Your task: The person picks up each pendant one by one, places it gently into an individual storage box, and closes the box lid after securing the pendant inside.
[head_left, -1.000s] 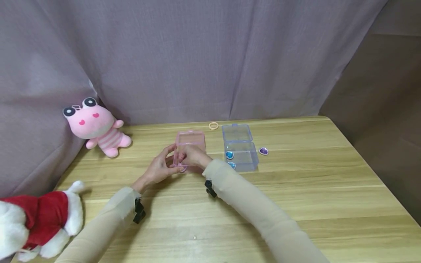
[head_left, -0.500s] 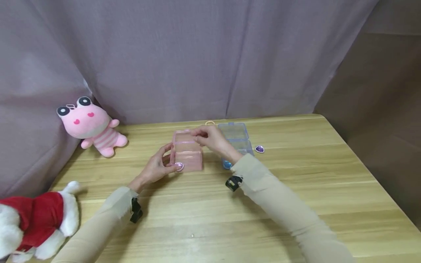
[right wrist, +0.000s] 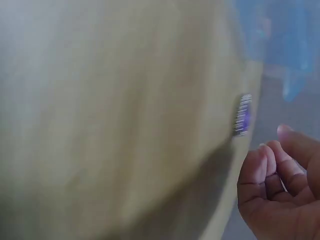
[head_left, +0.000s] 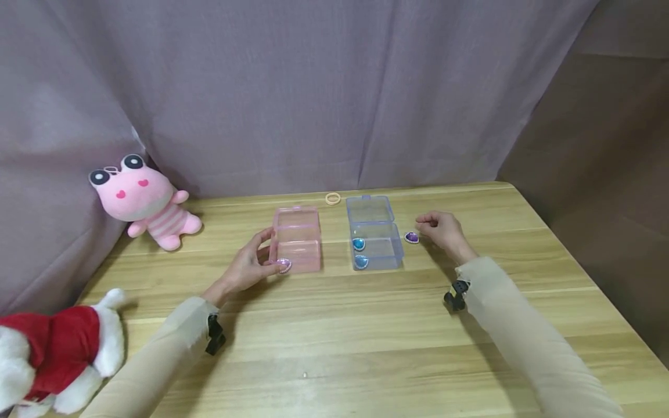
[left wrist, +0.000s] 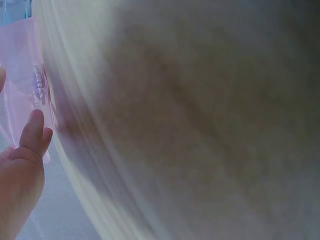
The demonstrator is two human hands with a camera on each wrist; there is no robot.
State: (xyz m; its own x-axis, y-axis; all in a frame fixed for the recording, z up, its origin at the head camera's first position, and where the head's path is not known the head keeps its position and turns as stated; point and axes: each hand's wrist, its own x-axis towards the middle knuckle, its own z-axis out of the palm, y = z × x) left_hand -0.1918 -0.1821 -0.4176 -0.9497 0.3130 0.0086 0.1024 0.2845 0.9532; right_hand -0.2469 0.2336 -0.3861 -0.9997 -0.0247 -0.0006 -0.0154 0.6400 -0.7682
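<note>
My left hand (head_left: 247, 267) grips the left side of a clear pink plastic box (head_left: 306, 264), its thumb at the front left corner. The box's lid is raised at the back. Inside, near the thumb, lies a light purple heart-shaped gem (head_left: 284, 265) with a beaded silver edge, also seen through the wall in the left wrist view. Over the table at the right, my right hand (head_left: 443, 231) holds nothing; its fingers are loosely bent. Just beyond its fingertips a dark purple gem (head_left: 412, 237) lies on the wood, also visible in the right wrist view (right wrist: 243, 116).
Between the hands stands a clear bluish box (head_left: 385, 255), lid raised, with two blue gems (head_left: 361, 262) at its left side. Behind lies a small beige ring (head_left: 333, 198). A pink frog plush (head_left: 141, 191) and a white plush in red clothing (head_left: 73, 342) occupy the left.
My right hand has come out of the pink box and travelled right, past the bluish box, to beside the dark purple gem. The left hand has stayed at the pink box.
</note>
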